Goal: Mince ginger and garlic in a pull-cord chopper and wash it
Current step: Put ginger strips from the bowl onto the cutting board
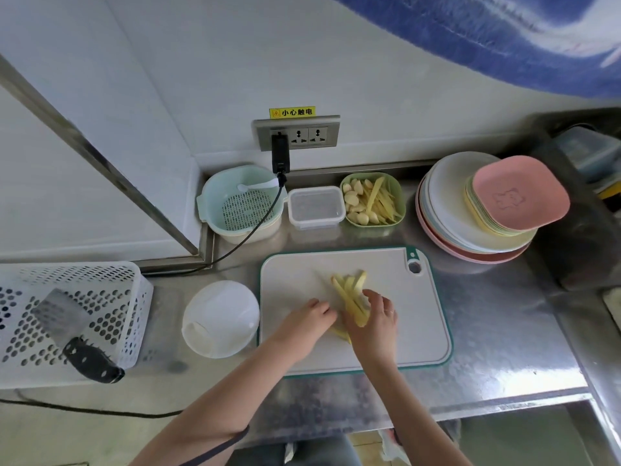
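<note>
On the white plastic cutting board with the green rim [420, 344], pale yellow ginger strips [347, 290] lie in a loose bundle, and both hands are at them. The right hand [376, 314] curls its fingers round the near ends of several strips, gathering them up; the left hand [314, 314] rests beside the bundle with its fingers bent down onto the board, though whether it pinches a strip I cannot tell. Just left of the board stands the white rounded plastic chopper bowl [220, 317] — seemingly the pull-cord chopper, with nothing visibly loaded in it. At the back of the steel counter [504, 348], the pale green square dish [371, 200] holds peeled garlic cloves and more ginger strips, next to a clear lidded plastic box [316, 206]. A cleaver with a black handle [72, 331] lies on the white perforated basket [50, 284]. By my reading the task is early — ginger is cut and being collected, while loading, pulling the cord and washing all remain.
</note>
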